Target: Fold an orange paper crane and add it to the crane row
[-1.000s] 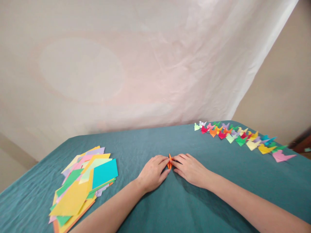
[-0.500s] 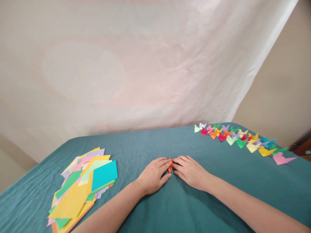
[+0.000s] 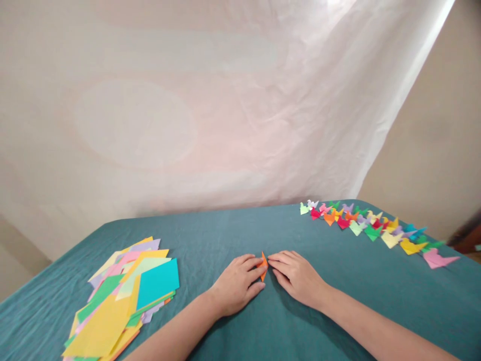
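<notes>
A small piece of folded orange origami paper [image 3: 264,260] lies on the cloth between both hands, narrow and pointed at its far and near ends. Fingers of my left hand [image 3: 240,283] press it down from the left, with the thumb by its near tip, so part of it is covered. My right hand [image 3: 296,276] rests just to the right, fingers stretched out and fingertips close to the paper's right edge. Whether they touch it I cannot tell.
A loose pile of coloured paper sheets [image 3: 103,321] lies on the left, a blue sheet [image 3: 158,283] on top. Several folded paper birds [image 3: 392,239] stand in rows at the far right of the green tablecloth [image 3: 225,233]. A pale cloth [image 3: 233,125] hangs behind.
My right fingertips have shifted slightly right, off the orange paper's middle, and more of it shows. My left fingers stay on it. The view has tilted up a little.
</notes>
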A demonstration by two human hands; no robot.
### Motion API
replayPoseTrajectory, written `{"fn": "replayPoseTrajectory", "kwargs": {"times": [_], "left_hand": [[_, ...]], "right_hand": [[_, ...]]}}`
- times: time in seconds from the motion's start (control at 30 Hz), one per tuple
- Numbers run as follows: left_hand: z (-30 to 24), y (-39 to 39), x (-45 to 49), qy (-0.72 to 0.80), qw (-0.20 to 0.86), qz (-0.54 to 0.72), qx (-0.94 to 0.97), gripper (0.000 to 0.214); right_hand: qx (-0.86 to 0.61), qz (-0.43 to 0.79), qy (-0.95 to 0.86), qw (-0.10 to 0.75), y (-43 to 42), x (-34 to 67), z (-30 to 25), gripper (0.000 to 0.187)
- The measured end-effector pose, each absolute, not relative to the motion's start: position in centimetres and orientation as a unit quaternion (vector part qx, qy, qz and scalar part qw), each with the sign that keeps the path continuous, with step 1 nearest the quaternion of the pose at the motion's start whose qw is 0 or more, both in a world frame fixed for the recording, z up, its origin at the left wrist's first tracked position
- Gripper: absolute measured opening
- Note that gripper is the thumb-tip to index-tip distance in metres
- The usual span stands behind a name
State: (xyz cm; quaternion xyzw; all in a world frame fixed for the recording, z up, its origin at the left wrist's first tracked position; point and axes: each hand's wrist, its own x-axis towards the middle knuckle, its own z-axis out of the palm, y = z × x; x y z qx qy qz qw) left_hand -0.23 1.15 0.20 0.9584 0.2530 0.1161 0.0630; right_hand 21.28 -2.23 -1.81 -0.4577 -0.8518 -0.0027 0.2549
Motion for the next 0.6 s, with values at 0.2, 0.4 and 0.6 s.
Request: {"fn": "replayPoseTrajectory", "kwargs": {"times": [0.2,0.4,0.6], "left_hand": [[0.7,0.9,-0.2,0.262,0.049,0.126,0.956,0.031],[0.6,0.8,-0.3,0.253,0.045,0.124,0.958,0.028],[0.6,0.8,-0.6,0.252,0.044,0.127,0.958,0.030]], "right_hand": [[-0.416,0.019,-0.872,0.257,-2.0,20.9,-1.7,0.030],[-0.432,0.018,-0.877,0.210,-2.1,20.4,-1.0,0.027],[-0.451,0.005,-0.874,0.180,-2.3,20.0,-0.5,0.029]]}}
